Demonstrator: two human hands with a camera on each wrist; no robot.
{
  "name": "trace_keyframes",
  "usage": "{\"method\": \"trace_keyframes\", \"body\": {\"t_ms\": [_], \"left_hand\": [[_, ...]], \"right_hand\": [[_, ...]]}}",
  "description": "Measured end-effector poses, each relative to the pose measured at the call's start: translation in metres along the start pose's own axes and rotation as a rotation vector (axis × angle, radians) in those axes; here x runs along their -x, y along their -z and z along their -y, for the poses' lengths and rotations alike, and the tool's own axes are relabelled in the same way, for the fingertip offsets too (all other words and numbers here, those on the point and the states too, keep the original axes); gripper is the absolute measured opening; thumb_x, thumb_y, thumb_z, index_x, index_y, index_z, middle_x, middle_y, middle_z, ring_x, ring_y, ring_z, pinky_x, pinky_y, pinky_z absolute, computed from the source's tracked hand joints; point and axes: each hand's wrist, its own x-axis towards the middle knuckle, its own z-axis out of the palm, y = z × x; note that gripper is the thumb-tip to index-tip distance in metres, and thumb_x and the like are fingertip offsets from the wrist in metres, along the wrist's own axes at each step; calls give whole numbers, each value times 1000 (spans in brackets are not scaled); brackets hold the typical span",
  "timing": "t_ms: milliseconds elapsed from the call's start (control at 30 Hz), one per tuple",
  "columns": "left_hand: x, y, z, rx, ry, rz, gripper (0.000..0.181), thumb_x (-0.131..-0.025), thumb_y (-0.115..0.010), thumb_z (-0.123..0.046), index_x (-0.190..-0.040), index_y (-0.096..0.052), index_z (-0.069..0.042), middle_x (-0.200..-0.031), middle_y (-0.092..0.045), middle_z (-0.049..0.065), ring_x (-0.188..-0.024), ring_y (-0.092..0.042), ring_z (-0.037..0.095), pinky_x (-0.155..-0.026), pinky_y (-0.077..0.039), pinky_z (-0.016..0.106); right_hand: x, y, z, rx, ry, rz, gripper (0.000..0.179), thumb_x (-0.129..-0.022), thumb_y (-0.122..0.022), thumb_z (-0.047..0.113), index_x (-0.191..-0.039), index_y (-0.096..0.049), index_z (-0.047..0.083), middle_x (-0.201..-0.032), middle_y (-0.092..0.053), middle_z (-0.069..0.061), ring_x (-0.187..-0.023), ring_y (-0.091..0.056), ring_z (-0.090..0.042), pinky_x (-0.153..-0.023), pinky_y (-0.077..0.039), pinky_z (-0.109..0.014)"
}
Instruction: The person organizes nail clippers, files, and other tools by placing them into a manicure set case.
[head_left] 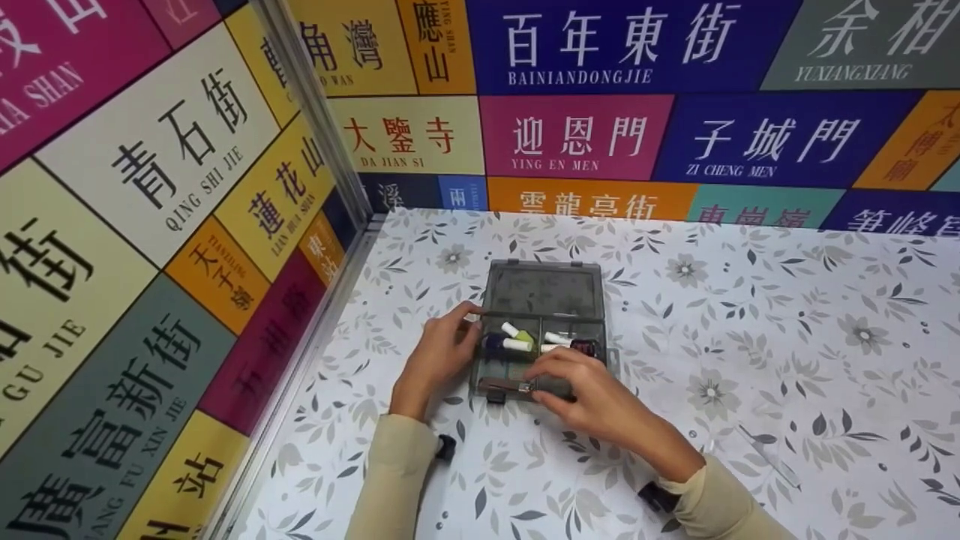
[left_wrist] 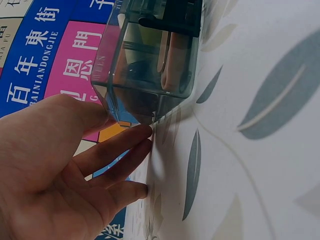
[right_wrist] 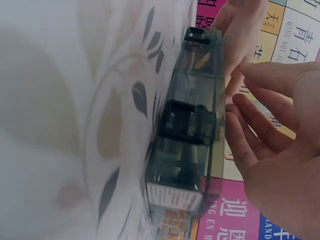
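Observation:
A clear grey divided plastic box (head_left: 544, 319) lies on the table, its lid (head_left: 546, 289) tipped back. My left hand (head_left: 442, 349) rests at the box's left side; in the left wrist view its fingertips (left_wrist: 145, 131) meet the box's lower corner. Over the front compartment is my right hand (head_left: 600, 386), thumb and fingertips close above the silver end of a slim brown tool (head_left: 501, 384) lying inside. The right wrist view shows those fingers (right_wrist: 237, 120) loosely bent at the box's top edge, with nothing visible between them. Small nail polish bottles (head_left: 517, 344) with white caps fill the rear compartments.
A thin white pen-like stick (head_left: 772, 459) lies on the floral tablecloth (head_left: 787, 337) to the right. Panels with printed characters (head_left: 577, 135) rise behind the table and along its left side. Dark wrist straps (head_left: 658, 496) sit at both cuffs.

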Motion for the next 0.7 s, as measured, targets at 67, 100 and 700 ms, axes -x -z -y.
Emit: {"method": "trace_keyframes", "body": {"t_ms": [67,100,700], "left_hand": [[0,0,0,-2,-1,1,27,-112,-60,-18,-137,-70,-15,-113,-83,11,-105,-81,22,-90,-63,44],[0,0,0,-2,-1,1,27,-112,-60,-18,-137,-70,-15,-113,-83,11,-105,-81,22,-90,-63,44],[0,0,0,21,13,18,29,-113,-59,-20,-140,-69,-16,-115,-83,11,-107,-81,22,-91,-63,44]], "right_hand": [[5,4,1,-15,-19,8,25,-95,-84,12,-120,-80,14,-121,-75,4,-115,-72,-16,-100,-60,-43],[7,6,1,-20,-28,13,26,-95,-84,12,-121,-80,14,-122,-75,5,-115,-72,-16,-99,-61,-42],[47,31,-9,48,-112,-24,42,-94,-85,15,-134,-72,14,-123,-76,-4,-98,-74,-19,-85,-63,-36]]}}
